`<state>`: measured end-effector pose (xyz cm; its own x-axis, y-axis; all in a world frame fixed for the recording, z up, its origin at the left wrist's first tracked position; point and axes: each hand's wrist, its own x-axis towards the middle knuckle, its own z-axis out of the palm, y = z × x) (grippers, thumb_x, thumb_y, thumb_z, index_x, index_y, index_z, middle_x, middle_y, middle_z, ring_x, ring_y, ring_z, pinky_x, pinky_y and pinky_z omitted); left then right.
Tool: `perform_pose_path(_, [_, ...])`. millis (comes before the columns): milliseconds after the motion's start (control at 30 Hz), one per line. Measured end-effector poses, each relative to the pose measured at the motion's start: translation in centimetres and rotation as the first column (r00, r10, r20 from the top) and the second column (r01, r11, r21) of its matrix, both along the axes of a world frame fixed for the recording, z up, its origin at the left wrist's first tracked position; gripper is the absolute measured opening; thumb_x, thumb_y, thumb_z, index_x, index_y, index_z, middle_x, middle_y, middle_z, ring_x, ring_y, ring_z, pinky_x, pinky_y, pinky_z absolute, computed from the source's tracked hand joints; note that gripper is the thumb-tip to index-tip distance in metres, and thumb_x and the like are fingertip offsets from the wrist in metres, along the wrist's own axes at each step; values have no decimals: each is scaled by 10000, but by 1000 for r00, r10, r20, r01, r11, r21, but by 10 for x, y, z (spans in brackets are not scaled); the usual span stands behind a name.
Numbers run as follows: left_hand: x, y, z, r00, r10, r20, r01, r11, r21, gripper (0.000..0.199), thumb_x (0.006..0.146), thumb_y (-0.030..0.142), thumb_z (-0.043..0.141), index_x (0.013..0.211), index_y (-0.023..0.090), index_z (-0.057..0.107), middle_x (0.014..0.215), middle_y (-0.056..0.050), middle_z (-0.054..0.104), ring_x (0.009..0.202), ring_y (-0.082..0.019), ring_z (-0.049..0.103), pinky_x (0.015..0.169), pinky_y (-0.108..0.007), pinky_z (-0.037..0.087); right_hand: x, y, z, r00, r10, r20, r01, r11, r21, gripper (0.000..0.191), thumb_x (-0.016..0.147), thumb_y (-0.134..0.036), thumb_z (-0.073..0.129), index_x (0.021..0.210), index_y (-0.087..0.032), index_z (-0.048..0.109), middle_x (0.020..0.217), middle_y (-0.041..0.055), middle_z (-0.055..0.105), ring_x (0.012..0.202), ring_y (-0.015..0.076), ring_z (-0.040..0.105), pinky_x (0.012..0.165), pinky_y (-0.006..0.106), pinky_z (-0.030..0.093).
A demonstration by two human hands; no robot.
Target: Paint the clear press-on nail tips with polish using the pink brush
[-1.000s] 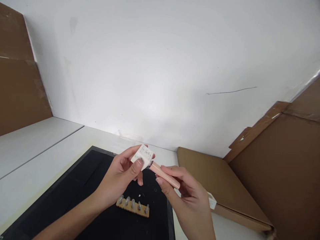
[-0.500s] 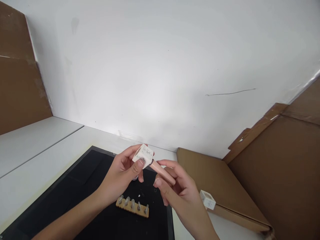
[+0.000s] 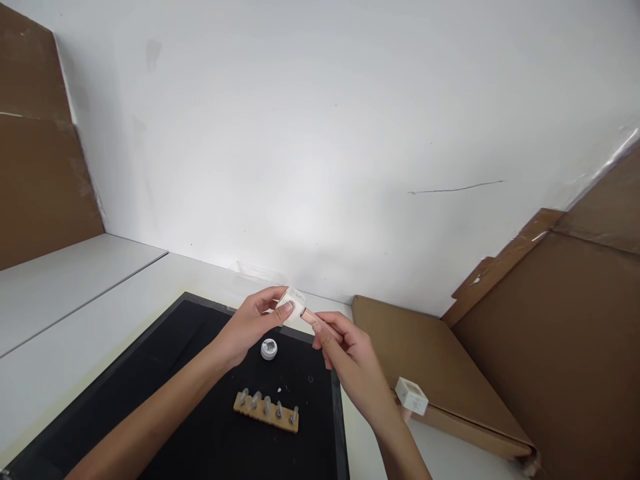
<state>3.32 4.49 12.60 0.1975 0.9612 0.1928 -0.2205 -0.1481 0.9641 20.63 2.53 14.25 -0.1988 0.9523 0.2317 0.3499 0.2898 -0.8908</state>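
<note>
My left hand (image 3: 250, 327) grips a small white box (image 3: 295, 298) with dark printing, thumb on its near side. My right hand (image 3: 353, 347) is closed around a slim pink tube (image 3: 320, 321), whose dark-ringed end meets the box; whether the two are joined I cannot tell. Below my hands, a small round white jar (image 3: 269, 349) sits on a black mat (image 3: 200, 373). Nearer to me lies a tan strip (image 3: 265, 418) with several translucent nail-tip-shaped pieces standing on it.
A similar white box (image 3: 411, 396) is at the right, by the edge of a flat cardboard box (image 3: 400, 333). Cardboard panels stand at left (image 3: 45, 160) and right (image 3: 565, 333). A white wall (image 3: 300, 133) rises behind the table.
Both hands have moved slightly up and away, still holding the white box and pink tube, which have tilted a little. The white jar, mostly hidden before, is now in full view.
</note>
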Motion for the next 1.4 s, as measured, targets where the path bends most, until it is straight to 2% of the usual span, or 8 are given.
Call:
perform_pose_path(300, [-7, 11, -6, 991, -128, -32, 123, 984, -126, 310, 747, 431, 706, 915, 171, 709, 837, -20, 623, 734, -127, 494, 650, -229, 354, 11, 3, 5, 994, -91, 64, 82, 989, 126, 247, 811, -398, 588, 850, -167, 669, 632, 6, 608, 528, 132, 511, 475, 235, 397])
perform_pose_path(500, [-12, 30, -21, 965, -263, 6, 252, 915, -316, 413, 757, 515, 634, 753, 104, 678, 618, -23, 572, 558, -117, 483, 537, -240, 345, 29, -1, 15, 982, -105, 160, 63, 966, 249, 147, 793, -315, 613, 819, -207, 709, 805, 49, 682, 705, 190, 593, 569, 270, 431])
perform_pose_path(700, [-10, 38, -32, 958, -285, 39, 281, 897, -342, 431, 802, 531, 576, 932, 126, 643, 779, -56, 647, 650, -123, 577, 649, -250, 449, 54, -2, 26, 924, -365, 115, 318, 899, 302, 214, 780, -378, 614, 859, -189, 676, 732, 32, 666, 552, 146, 497, 490, 255, 366])
perform_pose_path(833, [15, 36, -45, 947, -308, -92, 268, 915, -303, 304, 854, 366, 605, 1022, 113, 616, 979, -94, 673, 840, -160, 633, 771, -288, 488, 67, 8, 24, 868, -494, 54, 458, 838, 297, 257, 764, -409, 581, 841, -169, 635, 740, 58, 676, 579, 167, 536, 480, 259, 383])
perform_pose_path(933, [44, 42, -61, 908, -317, -273, 235, 927, -293, 264, 899, 294, 571, 1111, 137, 584, 1090, -80, 630, 912, -203, 633, 786, -397, 531, 71, 17, 18, 847, -526, 72, 489, 826, 282, 282, 758, -428, 559, 837, -165, 624, 767, 72, 685, 646, 194, 582, 515, 270, 415])
perform_pose_path(1167, [97, 64, -85, 733, -281, -620, 190, 959, -210, 308, 902, 290, 567, 1175, 149, 561, 1182, -89, 594, 994, -238, 615, 826, -433, 528, 72, 30, -1, 819, -454, 351, 389, 889, 243, 178, 839, -324, 492, 779, -184, 583, 752, 37, 671, 665, 172, 583, 563, 269, 420])
perform_pose_path(1267, [106, 67, -91, 657, -247, -712, 180, 969, -170, 306, 901, 296, 569, 1168, 146, 567, 1177, -83, 597, 995, -246, 614, 825, -432, 528, 68, 31, -7, 760, -408, 507, 338, 913, 229, 165, 879, -284, 520, 773, -174, 582, 682, -6, 608, 583, 127, 532, 550, 259, 418])
perform_pose_path(1400, [108, 67, -97, 578, -200, -791, 176, 977, -118, 307, 903, 290, 567, 1176, 150, 562, 1184, -88, 594, 994, -239, 615, 824, -431, 529, 59, 31, -13, 690, -329, 645, 258, 944, 206, 199, 927, -330, 530, 886, -151, 608, 771, -8, 614, 622, 104, 569, 603, 269, 491])
